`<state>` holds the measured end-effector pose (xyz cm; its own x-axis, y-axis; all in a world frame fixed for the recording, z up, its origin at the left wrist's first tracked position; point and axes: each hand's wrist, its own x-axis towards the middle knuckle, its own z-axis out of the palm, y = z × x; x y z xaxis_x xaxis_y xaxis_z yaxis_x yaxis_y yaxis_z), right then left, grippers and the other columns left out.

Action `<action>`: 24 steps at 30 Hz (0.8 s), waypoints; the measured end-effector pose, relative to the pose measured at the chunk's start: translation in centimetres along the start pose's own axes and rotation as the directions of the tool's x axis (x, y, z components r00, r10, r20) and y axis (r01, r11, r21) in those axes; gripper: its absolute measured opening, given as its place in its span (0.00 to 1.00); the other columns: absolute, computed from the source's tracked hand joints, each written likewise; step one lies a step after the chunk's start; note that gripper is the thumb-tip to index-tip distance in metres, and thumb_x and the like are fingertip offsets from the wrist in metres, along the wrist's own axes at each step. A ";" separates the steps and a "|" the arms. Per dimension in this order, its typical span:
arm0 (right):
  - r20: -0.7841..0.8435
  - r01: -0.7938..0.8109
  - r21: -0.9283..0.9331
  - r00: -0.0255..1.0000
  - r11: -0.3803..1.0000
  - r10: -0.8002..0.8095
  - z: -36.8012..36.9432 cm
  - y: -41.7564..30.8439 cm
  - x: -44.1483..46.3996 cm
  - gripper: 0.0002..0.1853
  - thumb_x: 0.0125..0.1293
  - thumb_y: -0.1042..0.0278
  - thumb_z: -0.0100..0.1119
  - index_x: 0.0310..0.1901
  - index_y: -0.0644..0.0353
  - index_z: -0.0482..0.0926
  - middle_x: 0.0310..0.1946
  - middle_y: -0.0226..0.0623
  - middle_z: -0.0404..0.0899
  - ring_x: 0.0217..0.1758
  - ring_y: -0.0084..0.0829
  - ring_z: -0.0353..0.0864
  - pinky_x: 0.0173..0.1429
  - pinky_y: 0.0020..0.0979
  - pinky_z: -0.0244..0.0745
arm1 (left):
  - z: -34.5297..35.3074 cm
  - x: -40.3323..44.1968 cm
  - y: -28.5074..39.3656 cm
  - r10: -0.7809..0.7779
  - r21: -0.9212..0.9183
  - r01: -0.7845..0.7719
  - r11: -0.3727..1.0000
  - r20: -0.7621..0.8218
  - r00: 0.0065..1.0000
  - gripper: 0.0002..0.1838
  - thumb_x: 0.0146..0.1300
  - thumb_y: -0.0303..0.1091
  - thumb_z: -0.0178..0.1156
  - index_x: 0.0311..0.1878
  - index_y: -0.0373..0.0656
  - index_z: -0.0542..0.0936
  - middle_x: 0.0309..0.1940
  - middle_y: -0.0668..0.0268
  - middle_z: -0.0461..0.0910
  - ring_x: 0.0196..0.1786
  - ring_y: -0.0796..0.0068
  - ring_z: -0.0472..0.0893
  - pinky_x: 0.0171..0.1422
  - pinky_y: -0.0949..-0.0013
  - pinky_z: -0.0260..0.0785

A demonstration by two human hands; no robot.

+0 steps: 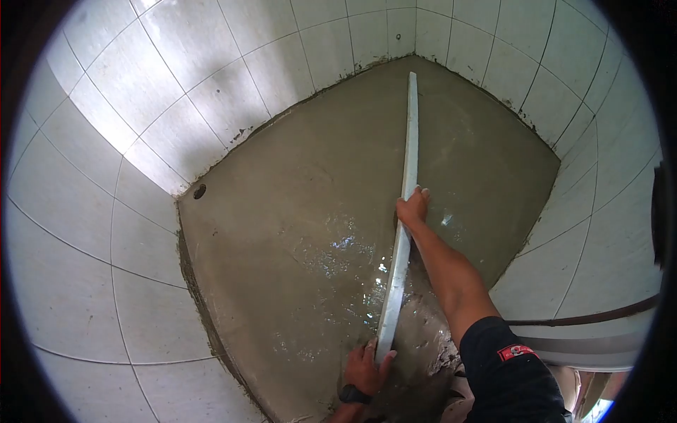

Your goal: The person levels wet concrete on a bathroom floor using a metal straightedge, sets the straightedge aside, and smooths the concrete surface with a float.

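Straightedge (400, 257) near corner (415, 52), open mortar (303, 176) alongside

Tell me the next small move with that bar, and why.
Probably slide the near end of the bar right, over the lumpy patch beside it: the left hand and right hand both hold the bar, and the floor beyond looks smoother.

The floor (303, 183) is grey-brown; the bar (410, 161), silver-white; tiles (262, 76), white, dark-gridded.

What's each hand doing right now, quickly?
Left hand: closed, holding the near end of the long pale bar.
Right hand: closed, gripping the same bar farther along.
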<state>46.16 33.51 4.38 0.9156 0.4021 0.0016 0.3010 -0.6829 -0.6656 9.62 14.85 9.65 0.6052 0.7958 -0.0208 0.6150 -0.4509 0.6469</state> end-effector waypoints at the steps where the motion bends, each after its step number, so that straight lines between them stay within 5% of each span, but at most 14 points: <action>1: -0.013 0.012 -0.022 1.000 1.000 -0.012 0.3 0.5 0.2 0.38 0.57 0.63 0.64 0.66 0.72 0.63 0.67 0.62 0.60 0.71 0.57 0.61 0.74 0.46 0.58 | -0.2 -0.1 0.0 -0.002 0.002 0.002 1.000 -0.001 1.000 0.31 0.57 0.52 0.68 0.55 0.36 0.78 0.43 0.46 0.78 0.45 0.46 0.79 0.48 0.53 0.73; 3: -0.024 0.021 -0.014 0.999 1.000 -0.021 0.8 1.3 0.3 0.38 0.57 0.63 0.64 0.66 0.72 0.63 0.67 0.63 0.59 0.71 0.57 0.60 0.74 0.46 0.58 | -0.3 -0.5 0.1 -0.057 -0.145 0.067 0.987 0.068 0.996 0.31 0.58 0.52 0.67 0.55 0.36 0.78 0.42 0.47 0.79 0.45 0.47 0.79 0.48 0.53 0.73; 6: -0.018 0.027 0.003 0.999 1.000 -0.027 1.2 1.7 0.5 0.38 0.57 0.63 0.63 0.67 0.72 0.63 0.68 0.64 0.59 0.72 0.57 0.59 0.75 0.46 0.57 | 0.1 -1.5 -0.4 -0.063 -0.132 0.082 0.988 0.145 0.988 0.29 0.59 0.52 0.67 0.55 0.37 0.78 0.41 0.48 0.79 0.44 0.47 0.79 0.48 0.54 0.73; 19: 0.159 0.123 0.062 0.979 0.990 -0.131 3.1 0.8 -4.6 0.40 0.57 0.63 0.62 0.70 0.69 0.60 0.72 0.63 0.54 0.75 0.56 0.54 0.77 0.44 0.52 | 2.5 -6.8 -1.5 0.030 -0.298 0.013 0.955 0.142 0.989 0.24 0.59 0.48 0.69 0.51 0.41 0.78 0.36 0.54 0.77 0.36 0.56 0.80 0.40 0.59 0.74; 22: 0.188 0.117 0.054 0.974 0.992 -0.125 3.2 0.3 -7.4 0.40 0.57 0.64 0.62 0.70 0.70 0.58 0.71 0.64 0.54 0.76 0.57 0.53 0.78 0.44 0.52 | 2.9 -8.4 -2.7 0.011 -0.305 0.061 0.950 0.228 0.974 0.26 0.55 0.48 0.71 0.52 0.42 0.77 0.37 0.55 0.77 0.38 0.55 0.79 0.41 0.57 0.73; 24: 0.192 0.135 0.066 0.971 0.989 -0.145 2.9 -0.4 -8.6 0.41 0.57 0.64 0.62 0.70 0.69 0.58 0.71 0.64 0.53 0.76 0.56 0.52 0.78 0.44 0.51 | 3.1 -9.7 -4.0 0.024 -0.167 0.052 0.985 0.425 0.905 0.21 0.65 0.38 0.63 0.58 0.40 0.75 0.44 0.54 0.81 0.47 0.59 0.81 0.50 0.59 0.74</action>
<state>37.41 32.11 2.52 0.7938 0.6065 -0.0452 0.4034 -0.5808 -0.7071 2.87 7.68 4.89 0.7774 0.5376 -0.3266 0.5523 -0.3348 0.7634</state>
